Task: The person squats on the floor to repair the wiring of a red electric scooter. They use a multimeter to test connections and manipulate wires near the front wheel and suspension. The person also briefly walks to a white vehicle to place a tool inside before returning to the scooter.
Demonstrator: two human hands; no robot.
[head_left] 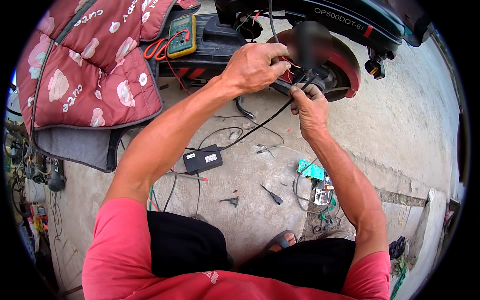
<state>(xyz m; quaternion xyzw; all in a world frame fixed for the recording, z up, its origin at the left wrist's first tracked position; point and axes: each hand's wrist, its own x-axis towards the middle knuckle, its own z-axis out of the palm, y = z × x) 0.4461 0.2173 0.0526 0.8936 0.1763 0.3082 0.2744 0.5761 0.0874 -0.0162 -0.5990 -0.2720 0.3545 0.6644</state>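
My left hand [256, 66] is closed in a pinch on a thin red wire [289, 75] near the scooter's wheel. Just below and to the right, my right hand [311, 109] pinches a black cable [272, 118] between thumb and fingers. That cable runs down to the left toward a black power adapter box [203, 159] on the ground. Both hands are beside the electric scooter [345, 22] and its red-rimmed wheel [351, 75]. The exact wire ends are partly hidden by my fingers.
A green and yellow multimeter [182, 36] with red leads lies on the scooter's footboard. A quilted red cover [80, 75] hangs at the left. On the concrete lie a black plug [272, 195], a red-tipped probe [192, 176], and an opened circuit board [322, 196] with loose wires.
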